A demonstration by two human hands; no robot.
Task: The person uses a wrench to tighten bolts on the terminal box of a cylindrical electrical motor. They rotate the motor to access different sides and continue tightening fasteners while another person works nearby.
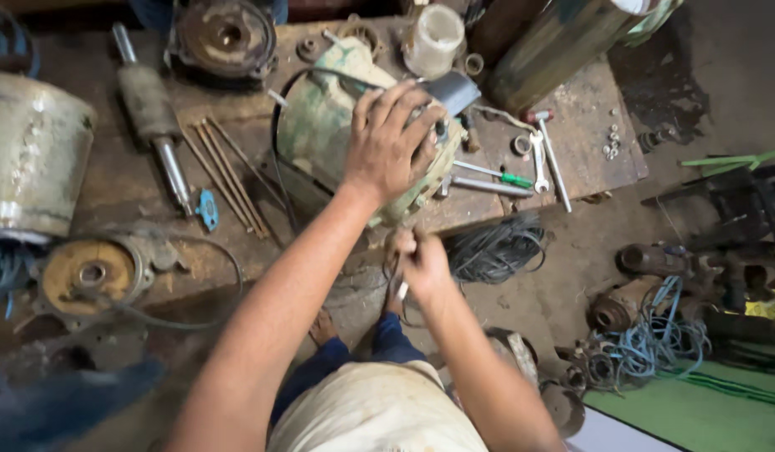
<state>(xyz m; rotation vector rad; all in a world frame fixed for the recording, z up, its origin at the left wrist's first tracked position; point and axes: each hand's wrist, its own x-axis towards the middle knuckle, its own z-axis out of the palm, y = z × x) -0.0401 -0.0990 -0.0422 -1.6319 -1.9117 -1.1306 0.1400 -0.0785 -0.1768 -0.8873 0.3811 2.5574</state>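
Bench (588, 109): a worn wooden top, stained dark, is seen from above, crowded with motor parts and hand tools.
Steel drum (31, 155): a large pale cylinder is laid at nine o'clock, at the bench's edge.
Motor housing (320, 125): a green, paint-chipped casing is set at the centre of the bench, tilted toward the person.
Rotor shaft (153, 117): a rusty shaft is laid at ten o'clock of the housing, with thin rods just beside it.
End cover (90, 272): a round rusted cover is seen at eight o'clock, near the bench's front edge.
Wire coil (496, 251): a dark bundle is seen on the floor at four o'clock of the housing.
Left hand (391, 142): the palm is spread flat over the housing's end, fingers splayed, grip released and pressing rather than closed.
Right hand (421, 259): the grip is clenched below the housing, at six o'clock of it, around a thin tool whose kind cannot be told.
Spanner (538, 163): laid at three o'clock of the housing.
Screwdriver (496, 174): a green-handled one is laid just beside the spanner.
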